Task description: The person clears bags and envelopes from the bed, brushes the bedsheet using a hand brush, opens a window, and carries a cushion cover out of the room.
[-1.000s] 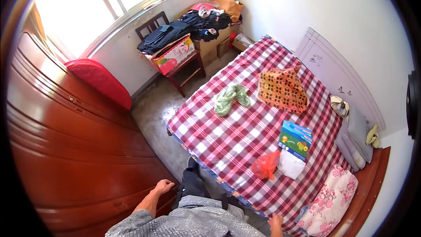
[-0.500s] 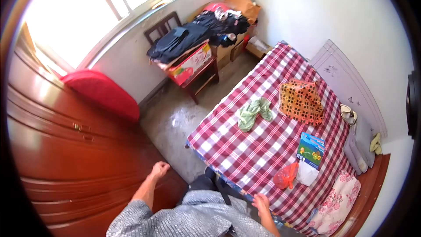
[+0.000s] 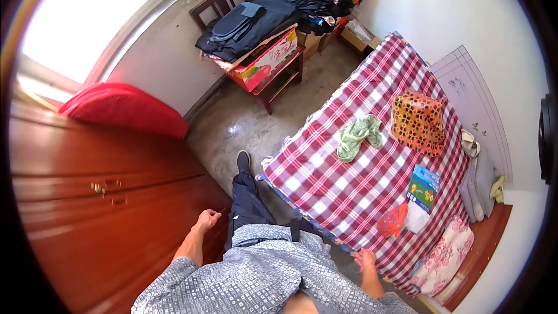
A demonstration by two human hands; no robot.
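Observation:
My left hand (image 3: 208, 220) hangs beside the brown wooden wardrobe (image 3: 157, 221), its fingers curled together and nothing visible in them. At the near edge of the bed, my right hand (image 3: 365, 260) is held low with its fingers loosely apart, holding nothing. A plaid bed cover (image 3: 325, 192) in red and white spreads beyond it. Closest to the right hand on the bed are a red plastic bag (image 3: 393, 221), a white bag (image 3: 416, 217) and a blue-green booklet (image 3: 422, 187). Farther up lie a crumpled green cloth (image 3: 358, 138) and an orange patterned bundle (image 3: 417, 123).
One dark shoe (image 3: 243, 161) is on the concrete floor (image 3: 232, 122) between wardrobe and bed. A wooden chair (image 3: 268, 94) bears a box and dark clothes (image 3: 247, 29). A red round cover (image 3: 125, 110) stands behind the wardrobe. A floral pillow (image 3: 444, 259) lies at the bed's near right.
My left leg has come forward into view between wardrobe and bed. The view has shifted, with the bed sitting farther right. Both hands stay low and hold nothing visible.

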